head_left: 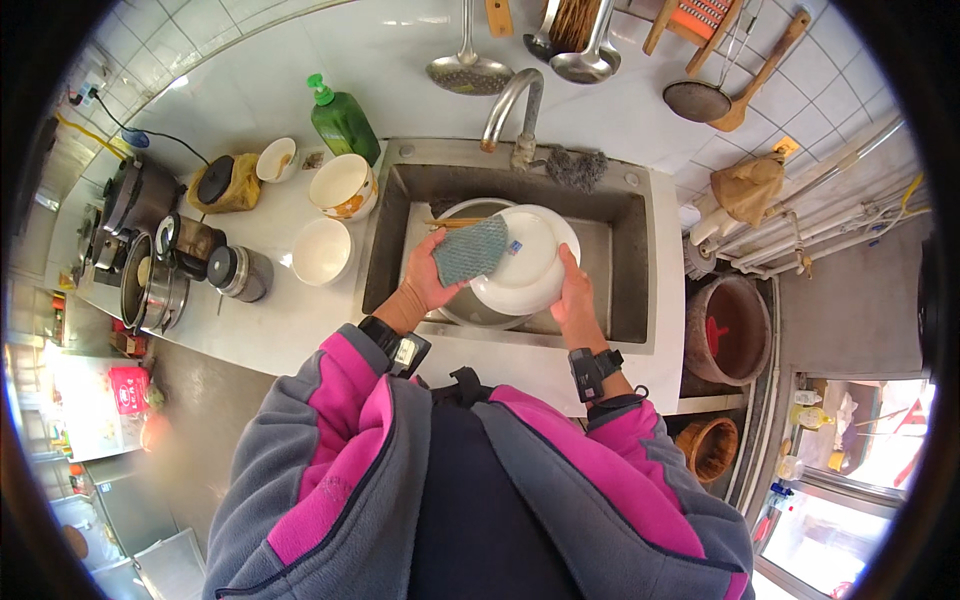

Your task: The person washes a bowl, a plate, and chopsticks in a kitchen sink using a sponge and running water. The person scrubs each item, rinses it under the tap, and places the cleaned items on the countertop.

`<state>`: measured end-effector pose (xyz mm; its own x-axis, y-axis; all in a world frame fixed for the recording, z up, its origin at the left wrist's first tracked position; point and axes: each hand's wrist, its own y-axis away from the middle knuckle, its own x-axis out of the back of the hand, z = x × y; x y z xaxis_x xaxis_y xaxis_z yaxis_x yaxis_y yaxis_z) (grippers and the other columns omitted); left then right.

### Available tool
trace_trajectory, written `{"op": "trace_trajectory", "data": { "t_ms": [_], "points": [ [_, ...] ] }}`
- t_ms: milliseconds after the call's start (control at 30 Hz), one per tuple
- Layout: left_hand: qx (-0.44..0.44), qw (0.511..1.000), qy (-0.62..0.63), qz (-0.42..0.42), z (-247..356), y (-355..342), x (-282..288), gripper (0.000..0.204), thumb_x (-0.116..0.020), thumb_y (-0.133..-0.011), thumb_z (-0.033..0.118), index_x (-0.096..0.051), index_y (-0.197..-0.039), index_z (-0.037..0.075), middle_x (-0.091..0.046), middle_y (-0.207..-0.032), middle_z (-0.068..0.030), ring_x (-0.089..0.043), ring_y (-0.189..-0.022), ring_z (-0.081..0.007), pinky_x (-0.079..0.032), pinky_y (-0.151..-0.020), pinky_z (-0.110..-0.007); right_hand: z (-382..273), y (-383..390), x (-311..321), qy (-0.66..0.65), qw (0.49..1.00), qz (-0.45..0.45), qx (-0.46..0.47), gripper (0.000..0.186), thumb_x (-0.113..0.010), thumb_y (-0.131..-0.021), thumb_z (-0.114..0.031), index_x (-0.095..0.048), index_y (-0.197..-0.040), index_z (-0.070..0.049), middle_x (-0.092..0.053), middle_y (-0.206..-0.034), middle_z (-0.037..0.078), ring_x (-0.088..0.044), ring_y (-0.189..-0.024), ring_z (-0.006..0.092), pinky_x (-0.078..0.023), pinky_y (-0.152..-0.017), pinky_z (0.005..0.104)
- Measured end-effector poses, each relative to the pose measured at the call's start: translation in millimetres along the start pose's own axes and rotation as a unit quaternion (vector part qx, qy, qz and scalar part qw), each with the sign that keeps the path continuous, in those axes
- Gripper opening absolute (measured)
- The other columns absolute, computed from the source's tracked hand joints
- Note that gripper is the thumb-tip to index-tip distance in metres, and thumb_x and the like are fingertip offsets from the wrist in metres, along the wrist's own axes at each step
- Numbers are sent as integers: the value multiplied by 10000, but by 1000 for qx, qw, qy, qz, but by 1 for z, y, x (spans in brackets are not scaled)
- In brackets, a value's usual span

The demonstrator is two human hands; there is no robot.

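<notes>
- Hands over a steel sink: the left hand grasps a grey-green scouring pad and presses it flat against the face of a white plate.
- Right hand grips the plate by its right rim, fingers curled behind it and mostly hidden; the plate is held tilted above the basin.
- Pad covers the plate's left part, so that stretch of the surface cannot be seen.
- Metal bowl lies in the sink beneath the plate, largely concealed; only its lower-left rim and upper edge show. Chopsticks rest across its top, their right ends hidden behind the pad.
- Faucet arches over the basin; whether water runs cannot be made out.
- Counter to the left carries a green soap bottle and two empty white bowls, apart from the sink.
- Ladles on the wall are cut off at the top edge.
- Both wrists wear dark bands; the sleeves are grey and pink.
</notes>
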<state>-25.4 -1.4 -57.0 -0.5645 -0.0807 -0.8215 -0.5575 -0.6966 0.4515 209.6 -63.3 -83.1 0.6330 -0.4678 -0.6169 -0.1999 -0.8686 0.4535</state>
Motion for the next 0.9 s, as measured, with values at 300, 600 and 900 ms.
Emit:
{"op": "trace_trajectory", "data": {
  "t_ms": [300, 600, 900],
  "points": [
    [-22, 995, -50, 84, 46, -36, -11, 364, -478, -825, 65, -451, -1172, -41, -515, -1205, -194, -513, -1107, -363, -418, -989, -508, 10, -3, -11, 4, 999, -46, -5, 546, -710, -804, -178, -461, -1229, 57, -547, -1201, 170, -533, -1105, 280, -434, -948, 446],
    [-28, 989, -125, 80, 89, -103, 17, 213, -557, -792, 104, -547, -991, 27, -566, -1037, -105, -553, -952, -268, -449, -901, -430, 27, -25, -21, -76, 992, -76, -62, 476, -671, -839, -162, -477, -1241, -1, -560, -1206, 128, -547, -1088, 254, -442, -935, 444],
    [-42, 980, -165, 105, 109, -159, 9, 256, -559, -765, 26, -535, -1019, 46, -563, -987, -99, -549, -961, -256, -455, -871, -431, 25, -52, -35, -64, 993, -46, -89, 448, -654, -851, -150, -479, -1240, -14, -559, -1205, 120, -540, -1102, 241, -436, -946, 437]
  ]
}}
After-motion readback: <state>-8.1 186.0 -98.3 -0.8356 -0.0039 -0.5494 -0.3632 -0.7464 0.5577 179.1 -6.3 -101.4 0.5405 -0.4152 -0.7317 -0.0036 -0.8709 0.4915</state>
